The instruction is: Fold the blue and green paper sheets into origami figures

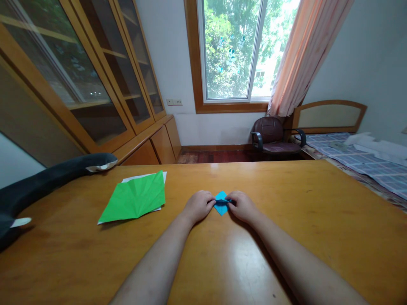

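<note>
- Blue paper, folded into a small diamond (221, 209), is on the tabletop (302, 190) between the two hands, and from my remote place I see one point of it directed to the camera.
- Across its middle I notice a narrow and darker fold, which goes from one hand to the other.
- The left hand (199, 206) has its grip closed at the left end of this fold, with thumb and fingers pinching the paper.
- The right hand (244, 206) has its grip closed in the same manner at the right end; how firmly each one presses, I cannot tell.
- To the left, well apart from the hands, I see a green sheet (140, 197) with creases spreading like a fan, and white paper (165, 175) shows from under its edges.
- Further left, a dark soft object (54, 174) with white parts lies at the side of the tabletop; I cannot tell exactly what it is.
- Behind the tabletop, my view gives me a wooden cabinet (167, 137) with glass doors, a window (229, 55) with a pink curtain (313, 46), a brown chair (269, 129) and, on the right, a bed (330, 116) with checked cloth.
</note>
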Motion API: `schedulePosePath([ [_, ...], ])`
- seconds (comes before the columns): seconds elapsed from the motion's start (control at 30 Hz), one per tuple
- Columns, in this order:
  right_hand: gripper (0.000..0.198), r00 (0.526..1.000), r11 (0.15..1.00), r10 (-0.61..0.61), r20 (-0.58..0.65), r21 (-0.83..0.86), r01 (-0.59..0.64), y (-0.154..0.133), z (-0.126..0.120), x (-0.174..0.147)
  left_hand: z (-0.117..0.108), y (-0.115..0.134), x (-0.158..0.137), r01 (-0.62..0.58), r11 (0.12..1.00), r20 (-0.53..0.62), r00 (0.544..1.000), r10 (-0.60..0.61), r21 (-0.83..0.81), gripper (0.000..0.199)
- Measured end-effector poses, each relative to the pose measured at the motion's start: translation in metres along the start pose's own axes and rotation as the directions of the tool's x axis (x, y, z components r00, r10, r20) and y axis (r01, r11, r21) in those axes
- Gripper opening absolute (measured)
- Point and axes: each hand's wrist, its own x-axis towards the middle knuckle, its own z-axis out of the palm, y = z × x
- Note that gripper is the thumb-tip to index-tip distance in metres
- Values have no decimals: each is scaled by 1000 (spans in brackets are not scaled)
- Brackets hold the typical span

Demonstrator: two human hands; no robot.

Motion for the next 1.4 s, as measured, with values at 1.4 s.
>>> schedulePosePath([
  [1.4,26,995,941,100,30,-326,-85,-15,9,3,21,17,8,261,942,-6,964,-266,211,31],
])
